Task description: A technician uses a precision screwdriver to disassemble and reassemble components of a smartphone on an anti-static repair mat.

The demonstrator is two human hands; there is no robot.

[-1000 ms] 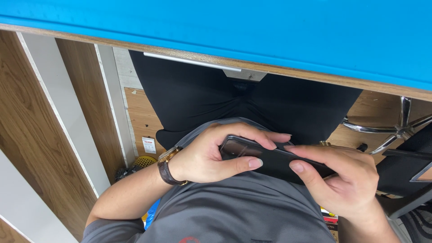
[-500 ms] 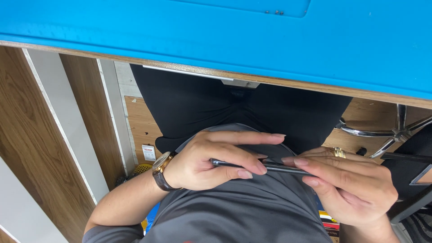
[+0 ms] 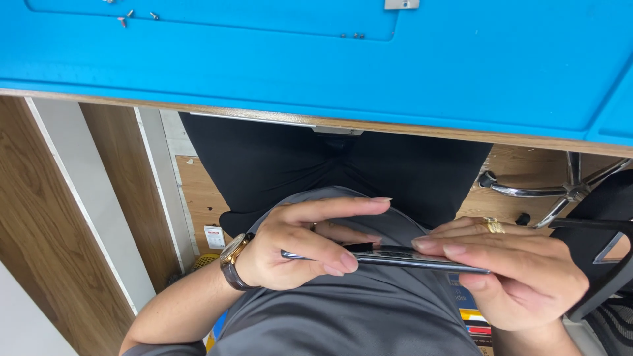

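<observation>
Head view: the left hand [image 3: 290, 247] and the right hand [image 3: 521, 270] both grip a thin dark phone [image 3: 395, 258], seen edge-on and lying flat, above the person's lap in front of the grey shirt [image 3: 356, 310]. Beyond the hands lies a blue mat [image 3: 316, 59] with 3 small screws [image 3: 128, 16]; the left wrist bears a wristwatch [image 3: 232, 260] and the right hand a gold ring [image 3: 493, 225].

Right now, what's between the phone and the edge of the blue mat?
Head view: no object sits in that gap. Behind the thin dark phone, held edge-on by the left hand and right hand, only the person's dark trousers show below the blue mat.
</observation>
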